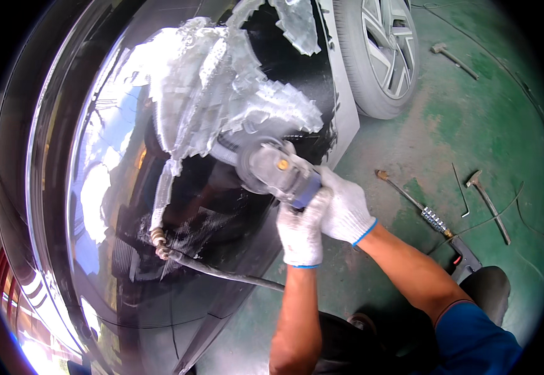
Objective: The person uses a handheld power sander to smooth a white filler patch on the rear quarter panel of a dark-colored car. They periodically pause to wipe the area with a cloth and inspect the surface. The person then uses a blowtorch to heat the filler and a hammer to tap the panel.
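Both my hands wear white knitted gloves with blue cuffs and grip a blue-and-grey angle grinder (278,172). My left hand (301,234) is closed around its rear body from below. Just right of it, my right hand (346,209) wraps the tool, its fingers partly hidden. The grinder's disc end, blurred by motion, lies against or close to a black car panel (222,200); I cannot tell whether it touches. Above it, paint is ground away to a large, ragged patch of bare metal (203,94). A narrow bare strip runs down from that patch.
A brass-coloured cable end (159,242) sits at the strip's lower end, with a thick grey cable (222,272) trailing right. A dusty car wheel (381,56) stands at top right. On the green floor lie a slide-hammer puller (433,219), two hammers (491,209) and a bent rod (461,190).
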A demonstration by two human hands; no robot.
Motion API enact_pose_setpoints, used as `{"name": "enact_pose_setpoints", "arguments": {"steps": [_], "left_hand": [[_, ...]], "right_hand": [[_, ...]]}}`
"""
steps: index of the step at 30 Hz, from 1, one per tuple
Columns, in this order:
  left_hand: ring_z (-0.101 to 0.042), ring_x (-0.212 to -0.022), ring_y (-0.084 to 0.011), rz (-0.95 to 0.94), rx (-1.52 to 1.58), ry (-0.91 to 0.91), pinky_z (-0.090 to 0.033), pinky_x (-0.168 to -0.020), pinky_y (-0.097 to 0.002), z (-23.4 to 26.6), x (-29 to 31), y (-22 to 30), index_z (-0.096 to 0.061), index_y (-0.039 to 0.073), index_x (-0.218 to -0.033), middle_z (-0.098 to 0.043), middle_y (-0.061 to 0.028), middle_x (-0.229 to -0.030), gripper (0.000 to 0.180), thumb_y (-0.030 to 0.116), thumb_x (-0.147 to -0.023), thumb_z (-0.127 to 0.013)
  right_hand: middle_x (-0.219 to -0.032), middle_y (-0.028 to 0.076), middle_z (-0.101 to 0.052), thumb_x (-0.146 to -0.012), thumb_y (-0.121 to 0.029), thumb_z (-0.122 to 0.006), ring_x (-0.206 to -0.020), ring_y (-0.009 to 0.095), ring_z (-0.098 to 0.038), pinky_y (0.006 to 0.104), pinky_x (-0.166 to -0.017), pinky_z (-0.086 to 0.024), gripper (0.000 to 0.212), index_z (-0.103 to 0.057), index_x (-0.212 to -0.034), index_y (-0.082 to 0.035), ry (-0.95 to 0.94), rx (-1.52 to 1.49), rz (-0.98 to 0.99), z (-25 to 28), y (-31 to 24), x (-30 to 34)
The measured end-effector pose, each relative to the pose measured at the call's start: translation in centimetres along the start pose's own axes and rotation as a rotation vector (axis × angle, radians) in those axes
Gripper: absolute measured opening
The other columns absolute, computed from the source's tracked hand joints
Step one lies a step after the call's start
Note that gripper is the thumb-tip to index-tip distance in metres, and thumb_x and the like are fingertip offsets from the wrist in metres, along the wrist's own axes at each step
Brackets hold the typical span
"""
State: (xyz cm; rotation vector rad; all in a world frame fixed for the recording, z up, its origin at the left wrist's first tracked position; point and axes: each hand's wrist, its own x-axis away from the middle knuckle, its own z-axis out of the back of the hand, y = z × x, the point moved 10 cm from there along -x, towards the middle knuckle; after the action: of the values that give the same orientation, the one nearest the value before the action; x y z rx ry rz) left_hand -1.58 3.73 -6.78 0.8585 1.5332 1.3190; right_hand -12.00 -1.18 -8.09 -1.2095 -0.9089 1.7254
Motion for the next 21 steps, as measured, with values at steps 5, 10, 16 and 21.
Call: {"name": "enact_pose_setpoints", "arguments": {"steps": [5, 10, 16, 21], "left_hand": [[-0.062, -0.113, -0.0163, 0.035, -0.021, -0.024, -0.048, -0.104, -0.0331, 0.1, -1.5, -0.4, -0.061, -0.005, -0.137, -0.066, -0.0096, -0.128, 0.052, 0.013, -0.091, -0.078], [-0.062, -0.111, -0.0157, 0.12, -0.087, 0.017, -0.047, -0.104, -0.0325, 0.1, 0.0, -3.6, -0.063, -0.006, -0.132, -0.068, -0.0083, -0.125, 0.049, 0.015, -0.091, -0.08], [-0.066, -0.101, -0.0154, -0.019, 0.039, 0.03, -0.053, -0.096, -0.0323, 0.2, -1.8, 3.7, -0.065, -0.006, -0.127, -0.071, -0.0101, -0.117, 0.044, 0.013, -0.09, -0.08], [-0.064, -0.107, -0.0153, 0.081, -0.067, 0.027, -0.049, -0.1, -0.0318, 0.4, -0.7, -1.6, -0.067, -0.007, -0.127, -0.069, -0.0083, -0.121, 0.046, 0.014, -0.089, -0.081]], "right_hand": [[-0.102, 0.016, -0.073, -0.086, -0.027, -0.072, -0.098, 0.04, -0.071, 0.0479, -0.081, -0.057, 0.04, -0.058, -0.12, -0.013, 0.016, 0.015, 0.022, 0.6, -1.0, -1.6], [-0.101, 0.016, -0.074, -0.087, -0.031, -0.073, -0.094, 0.039, -0.073, 0.0466, -0.08, -0.058, 0.042, -0.06, -0.123, -0.014, 0.042, 0.053, -0.038, -0.6, 2.5, 1.0], [-0.101, 0.017, -0.074, -0.084, -0.027, -0.077, -0.095, 0.04, -0.072, 0.0468, -0.081, -0.058, 0.049, -0.059, -0.128, -0.013, 0.104, -0.053, 0.092, 1.2, -3.6, -2.3], [-0.097, 0.016, -0.074, -0.087, -0.032, -0.074, -0.092, 0.039, -0.074, 0.0469, -0.079, -0.059, 0.038, -0.061, -0.118, -0.013, 0.105, -0.04, -0.033, 0.5, 0.3, 0.3]]}}
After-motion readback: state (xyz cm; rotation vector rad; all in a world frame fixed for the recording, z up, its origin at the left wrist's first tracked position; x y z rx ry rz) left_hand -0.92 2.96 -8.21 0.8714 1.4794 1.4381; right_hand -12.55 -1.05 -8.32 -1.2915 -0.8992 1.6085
